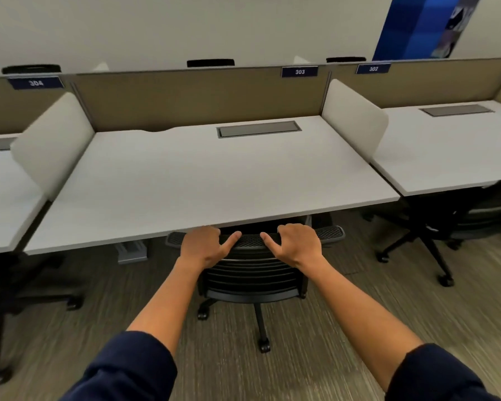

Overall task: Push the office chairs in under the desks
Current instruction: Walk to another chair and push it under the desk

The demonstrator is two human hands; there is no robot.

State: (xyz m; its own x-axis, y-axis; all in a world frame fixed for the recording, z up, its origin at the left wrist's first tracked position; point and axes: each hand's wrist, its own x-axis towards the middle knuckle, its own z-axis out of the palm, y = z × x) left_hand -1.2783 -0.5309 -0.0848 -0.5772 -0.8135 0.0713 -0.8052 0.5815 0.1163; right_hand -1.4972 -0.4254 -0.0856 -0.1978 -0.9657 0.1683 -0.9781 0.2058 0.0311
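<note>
A black mesh-backed office chair (252, 277) stands tucked against the front edge of the white desk (209, 175) labelled 303, its seat hidden under the desktop. My left hand (206, 246) and my right hand (297, 244) both grip the top rim of the chair's backrest, fingers curled over it and thumbs pointing toward each other. The chair's base and castors show on the floor below the backrest.
A second black chair (457, 224) sits partly under the right desk (446, 151) labelled 302. Another chair base (15, 290) shows under the left desk (0, 204) labelled 304. White side dividers separate the desks; tan partitions run behind them. Grey carpet surrounds me.
</note>
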